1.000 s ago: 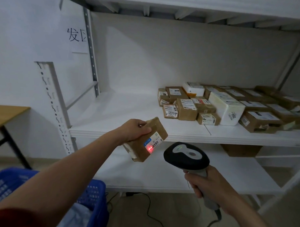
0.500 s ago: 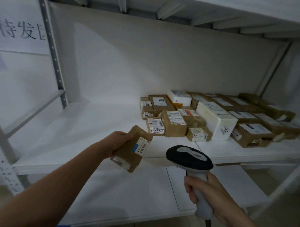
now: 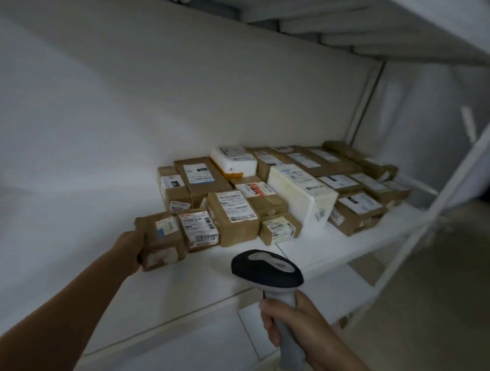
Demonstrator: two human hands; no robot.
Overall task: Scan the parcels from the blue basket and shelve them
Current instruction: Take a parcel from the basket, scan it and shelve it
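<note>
The left hand (image 3: pixel 131 251) had its grip clamped round the left end of a small brown parcel (image 3: pixel 162 241). That parcel was at the left end of the front row on the white shelf (image 3: pixel 102 273), right up against the next parcel (image 3: pixel 201 228) – whether its base was fully down on the board could not be told. The right hand (image 3: pixel 293 319) had its grip closed round the handle of the black-headed scanner (image 3: pixel 266 270), held in front of the shelf edge and below it. The blue basket was out of view.

The step in hand looked like shelving. Done well, the parcel would be settled flat with its label facing up and slid flush to its neighbour without shunting the row. The fingers would let go only once the board carried the weight, with the scanner held clear of the front edge.

Every parcel in the stack (image 3: pixel 302 194) carried a white shipping label, but the print was too blurred to read. The held parcel's label showed a small blue square, its neighbour's showed barcodes and red print at the top, and one further back had a red patch – no brand could be made out.
</note>
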